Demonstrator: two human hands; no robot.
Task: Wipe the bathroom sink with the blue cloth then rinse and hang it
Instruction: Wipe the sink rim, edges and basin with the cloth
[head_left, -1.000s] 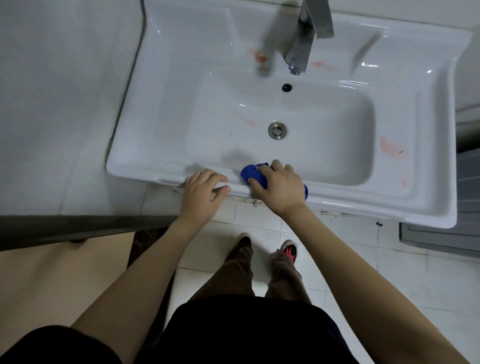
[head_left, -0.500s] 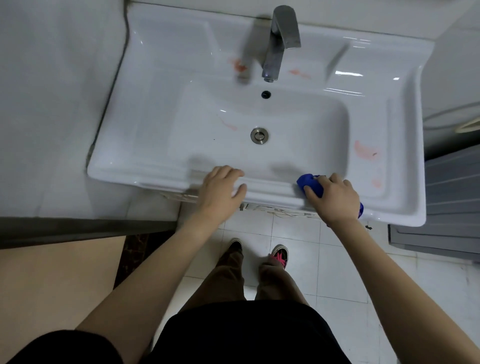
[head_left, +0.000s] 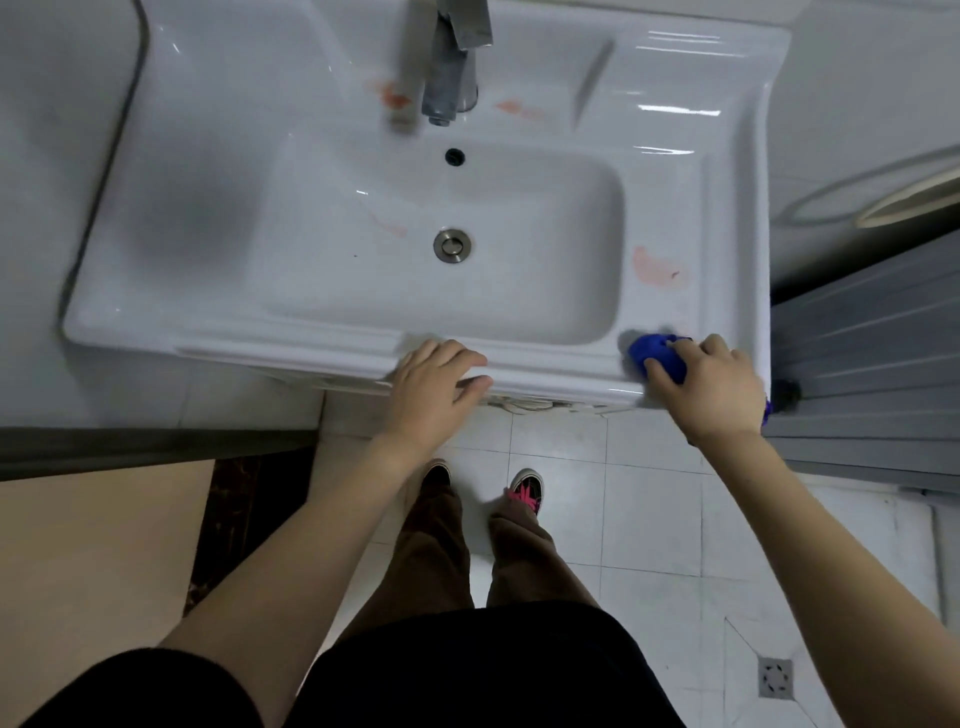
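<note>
Head | right grip (head_left: 711, 387) clutches blue cloth (head_left: 657, 356), sink (head_left: 737, 208) corner | left grip (head_left: 434, 387) loose on rim | faucet (head_left: 449, 67) behind

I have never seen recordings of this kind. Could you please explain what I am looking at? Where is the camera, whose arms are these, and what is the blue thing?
There is no machine here. A person wears one wide-angle camera on the head, so every picture looks forward and down along their own body to the hands.

Below them is a white ceramic bathroom sink. It has a grey metal tap at the back, a round metal drain in the basin and pinkish stains on its surface.

The left hand rests with relaxed fingers on the front rim and holds nothing. The right hand grips a bunched bright blue cloth against the front right corner of the rim.
</note>
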